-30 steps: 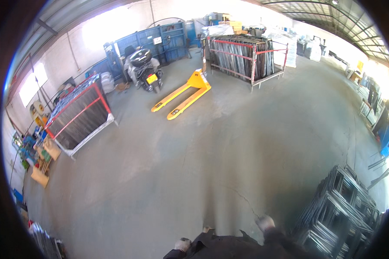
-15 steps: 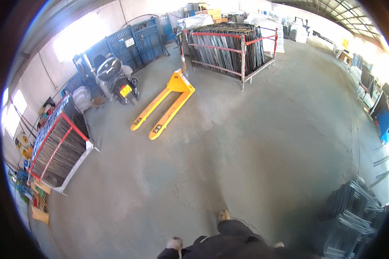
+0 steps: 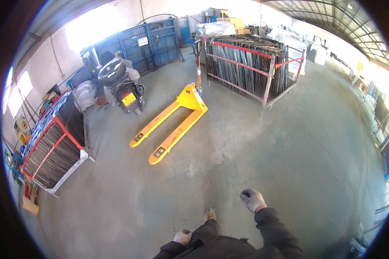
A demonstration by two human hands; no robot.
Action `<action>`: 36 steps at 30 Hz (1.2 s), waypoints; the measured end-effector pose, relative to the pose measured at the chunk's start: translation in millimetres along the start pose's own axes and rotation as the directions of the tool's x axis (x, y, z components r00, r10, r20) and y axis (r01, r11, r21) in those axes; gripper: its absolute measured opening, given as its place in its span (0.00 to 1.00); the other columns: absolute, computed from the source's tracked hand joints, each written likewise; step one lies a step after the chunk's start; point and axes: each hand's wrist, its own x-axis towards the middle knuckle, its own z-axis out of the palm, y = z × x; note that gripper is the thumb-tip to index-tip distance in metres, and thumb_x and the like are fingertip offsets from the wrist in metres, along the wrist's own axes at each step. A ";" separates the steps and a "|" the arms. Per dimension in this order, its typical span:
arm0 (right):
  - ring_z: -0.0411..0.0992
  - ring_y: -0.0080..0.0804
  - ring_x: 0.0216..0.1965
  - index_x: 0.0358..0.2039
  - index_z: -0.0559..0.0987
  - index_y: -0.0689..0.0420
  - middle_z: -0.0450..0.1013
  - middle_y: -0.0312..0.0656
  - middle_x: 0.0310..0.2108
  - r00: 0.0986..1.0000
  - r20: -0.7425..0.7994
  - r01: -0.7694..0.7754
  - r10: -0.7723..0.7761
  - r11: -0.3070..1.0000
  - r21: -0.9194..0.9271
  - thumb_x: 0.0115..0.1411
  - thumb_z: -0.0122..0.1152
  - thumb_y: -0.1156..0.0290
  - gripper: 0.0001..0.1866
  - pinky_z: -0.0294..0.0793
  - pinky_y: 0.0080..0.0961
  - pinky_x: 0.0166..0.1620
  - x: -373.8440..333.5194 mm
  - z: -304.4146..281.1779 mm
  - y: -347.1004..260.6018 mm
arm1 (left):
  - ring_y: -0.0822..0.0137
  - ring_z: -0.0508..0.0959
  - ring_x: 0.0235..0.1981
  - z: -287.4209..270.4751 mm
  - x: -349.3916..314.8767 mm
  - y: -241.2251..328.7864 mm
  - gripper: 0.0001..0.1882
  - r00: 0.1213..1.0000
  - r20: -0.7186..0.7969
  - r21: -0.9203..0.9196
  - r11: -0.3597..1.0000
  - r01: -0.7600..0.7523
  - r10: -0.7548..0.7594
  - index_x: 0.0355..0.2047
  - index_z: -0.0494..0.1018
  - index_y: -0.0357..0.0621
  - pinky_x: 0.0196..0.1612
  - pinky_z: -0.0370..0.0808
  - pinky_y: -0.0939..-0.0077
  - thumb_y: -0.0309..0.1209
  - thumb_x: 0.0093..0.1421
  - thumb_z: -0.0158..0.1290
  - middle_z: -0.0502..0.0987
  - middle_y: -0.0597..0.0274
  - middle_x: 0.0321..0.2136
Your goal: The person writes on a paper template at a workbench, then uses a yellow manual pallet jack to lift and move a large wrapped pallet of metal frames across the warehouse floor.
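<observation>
My left hand (image 3: 183,237), in a pale work glove, hangs low beside my dark clothing with its fingers curled in and nothing visible in them. Out in front of my body on the right is my right hand (image 3: 252,200), also gloved, its fingers bent into a loose fist around nothing that I can see. Both hands are over the floor and touch no object. Ahead, a yellow pallet truck (image 3: 183,123) stands with its two forks pointing toward me and to the left. Its upright handle (image 3: 198,64) is at the far end, close to a rack.
A red-and-grey rack of upright metal frames (image 3: 246,58) stands beyond the pallet truck. Another full rack (image 3: 56,149) is at the left. A parked scooter (image 3: 121,84) stands before blue metal panels (image 3: 129,43). Thin metal pieces (image 3: 358,244) lie at the lower right.
My right hand has come up and forward into view. The pallet truck and racks appear larger and nearer, and the stack at lower right has mostly left the picture.
</observation>
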 end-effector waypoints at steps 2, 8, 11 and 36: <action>0.90 0.55 0.56 0.55 0.92 0.59 0.92 0.55 0.52 0.987 0.013 -0.158 0.158 0.987 -0.008 0.76 0.73 0.51 0.23 0.87 0.48 0.61 30.0 7.2 74.2 | 0.37 0.91 0.59 -38.0 75.3 48.6 0.27 0.994 -0.007 0.055 0.992 0.113 -0.112 0.58 0.91 0.47 0.65 0.86 0.48 0.50 0.73 0.56 0.93 0.40 0.54; 0.89 0.43 0.58 0.73 0.86 0.38 0.92 0.39 0.56 0.604 0.381 -0.112 0.700 0.548 -0.829 0.78 0.65 0.46 0.28 0.88 0.52 0.62 -12.2 -20.7 259.6 | 0.35 0.90 0.61 -157.8 238.5 179.0 0.27 0.998 0.018 0.256 0.965 -0.063 0.060 0.59 0.91 0.46 0.66 0.86 0.44 0.51 0.74 0.56 0.92 0.37 0.54; 0.90 0.43 0.58 0.70 0.88 0.40 0.92 0.39 0.55 0.528 0.244 -0.468 0.814 0.518 -0.716 0.78 0.65 0.49 0.25 0.89 0.52 0.61 37.6 -45.0 256.2 | 0.32 0.89 0.60 -204.4 310.0 234.0 0.29 0.995 -0.065 0.139 0.988 -0.062 0.072 0.59 0.89 0.44 0.64 0.85 0.41 0.53 0.76 0.53 0.91 0.34 0.54; 0.91 0.52 0.55 0.56 0.94 0.56 0.93 0.53 0.51 0.971 0.229 0.085 -0.062 0.992 -0.090 0.74 0.78 0.53 0.21 0.88 0.44 0.61 1287.5 -90.9 -116.0 | 0.31 0.91 0.57 -325.5 859.7 632.8 0.24 0.965 -0.218 -0.309 0.948 0.076 -0.148 0.52 0.92 0.43 0.58 0.88 0.40 0.51 0.76 0.61 0.92 0.35 0.51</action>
